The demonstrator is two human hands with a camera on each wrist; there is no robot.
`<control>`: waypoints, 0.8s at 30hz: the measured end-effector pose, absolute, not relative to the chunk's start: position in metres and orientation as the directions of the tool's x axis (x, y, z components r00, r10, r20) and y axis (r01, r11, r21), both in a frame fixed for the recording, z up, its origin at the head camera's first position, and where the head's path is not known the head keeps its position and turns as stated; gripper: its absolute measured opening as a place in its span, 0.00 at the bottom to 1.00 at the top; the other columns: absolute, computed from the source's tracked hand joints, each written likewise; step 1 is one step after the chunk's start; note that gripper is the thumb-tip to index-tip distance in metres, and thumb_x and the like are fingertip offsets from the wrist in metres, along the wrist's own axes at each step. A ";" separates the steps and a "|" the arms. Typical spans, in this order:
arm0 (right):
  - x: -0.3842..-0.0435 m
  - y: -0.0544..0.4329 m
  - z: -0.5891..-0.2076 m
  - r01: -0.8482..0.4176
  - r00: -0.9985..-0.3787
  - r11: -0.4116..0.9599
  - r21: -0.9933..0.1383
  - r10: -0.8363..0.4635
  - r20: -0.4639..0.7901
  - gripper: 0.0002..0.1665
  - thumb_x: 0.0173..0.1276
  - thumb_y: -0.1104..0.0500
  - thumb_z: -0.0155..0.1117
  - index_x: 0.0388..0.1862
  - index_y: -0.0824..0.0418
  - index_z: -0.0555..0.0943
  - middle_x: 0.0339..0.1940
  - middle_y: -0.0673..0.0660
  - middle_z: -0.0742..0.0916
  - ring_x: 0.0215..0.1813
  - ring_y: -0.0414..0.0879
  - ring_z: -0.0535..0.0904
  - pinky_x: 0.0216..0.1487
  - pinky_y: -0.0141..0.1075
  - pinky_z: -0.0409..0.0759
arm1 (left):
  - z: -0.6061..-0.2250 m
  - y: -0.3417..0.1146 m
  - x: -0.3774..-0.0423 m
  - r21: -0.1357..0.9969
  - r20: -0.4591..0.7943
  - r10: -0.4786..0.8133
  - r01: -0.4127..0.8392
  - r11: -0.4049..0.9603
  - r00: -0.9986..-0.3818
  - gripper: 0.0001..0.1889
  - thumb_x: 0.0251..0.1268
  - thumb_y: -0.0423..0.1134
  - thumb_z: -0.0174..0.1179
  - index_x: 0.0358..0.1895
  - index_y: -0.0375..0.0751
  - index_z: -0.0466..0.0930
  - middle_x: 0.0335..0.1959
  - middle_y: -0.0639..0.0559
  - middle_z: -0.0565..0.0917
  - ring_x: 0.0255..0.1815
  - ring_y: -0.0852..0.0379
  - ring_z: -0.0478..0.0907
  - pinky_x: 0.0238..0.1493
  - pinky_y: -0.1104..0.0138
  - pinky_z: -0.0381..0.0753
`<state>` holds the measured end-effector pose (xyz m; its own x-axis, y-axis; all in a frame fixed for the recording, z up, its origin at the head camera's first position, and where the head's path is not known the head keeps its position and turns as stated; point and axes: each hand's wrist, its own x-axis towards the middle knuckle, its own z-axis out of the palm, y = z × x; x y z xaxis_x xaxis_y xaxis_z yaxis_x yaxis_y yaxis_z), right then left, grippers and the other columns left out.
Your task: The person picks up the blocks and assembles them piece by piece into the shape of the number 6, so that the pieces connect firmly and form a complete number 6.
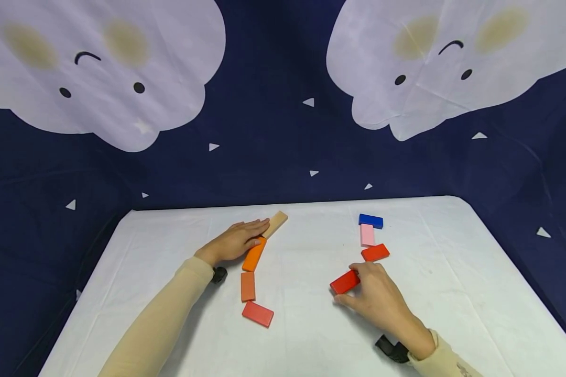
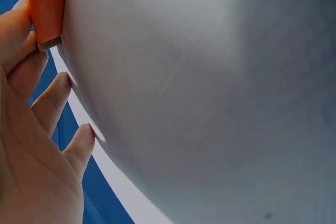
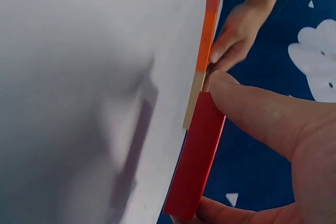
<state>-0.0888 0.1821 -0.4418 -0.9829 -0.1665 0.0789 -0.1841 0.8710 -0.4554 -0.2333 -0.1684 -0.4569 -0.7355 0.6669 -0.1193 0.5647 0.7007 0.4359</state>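
Note:
My right hand point(image 1: 379, 296) pinches a red block point(image 1: 345, 283) between thumb and fingers, on the right half of the table. The right wrist view shows this red block point(image 3: 195, 156) gripped at its two ends. On the left side, my left hand point(image 1: 236, 241) lies with its fingers extended over the near end of a plain wooden block point(image 1: 277, 222). Its thumb is beside the upper end of an orange block point(image 1: 254, 255). In the left wrist view, the fingers are beside the orange block point(image 2: 46, 6), with nothing visibly clasped.
Below the orange block lie an orange-brown block point(image 1: 247, 286) and a light red block point(image 1: 258, 313). Beyond my right hand, a second red block point(image 1: 375, 252), a pink block point(image 1: 367, 235) and a blue block point(image 1: 370, 221) form a line. A dark cloud-print cloth point(image 1: 273, 115) hangs behind the white table point(image 1: 306, 335).

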 end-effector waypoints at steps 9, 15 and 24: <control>-0.086 0.164 -0.443 -0.187 -0.982 0.869 -0.458 -0.184 0.051 0.43 0.44 0.45 0.86 0.52 0.70 0.82 0.46 0.60 0.85 0.47 0.51 0.77 0.49 0.44 0.79 | -0.457 -0.167 -0.234 0.444 -0.121 0.663 0.557 0.702 -0.739 0.29 0.81 0.43 0.48 0.80 0.43 0.55 0.81 0.50 0.56 0.80 0.48 0.53 0.77 0.44 0.48; -0.082 0.154 -0.447 -0.219 -0.975 0.868 -0.445 -0.209 0.072 0.42 0.42 0.44 0.87 0.50 0.69 0.83 0.43 0.57 0.85 0.43 0.48 0.75 0.45 0.41 0.78 | -0.457 -0.167 -0.233 0.442 -0.117 0.662 0.558 0.702 -0.741 0.29 0.81 0.43 0.48 0.80 0.43 0.56 0.80 0.50 0.57 0.80 0.48 0.54 0.77 0.43 0.48; -0.078 0.138 -0.448 -0.266 -0.964 0.868 -0.420 -0.246 0.101 0.41 0.41 0.43 0.87 0.46 0.67 0.83 0.37 0.53 0.83 0.41 0.46 0.74 0.43 0.40 0.77 | -0.458 -0.167 -0.234 0.442 -0.119 0.659 0.555 0.705 -0.742 0.29 0.81 0.43 0.48 0.80 0.43 0.55 0.80 0.50 0.57 0.80 0.48 0.53 0.77 0.43 0.48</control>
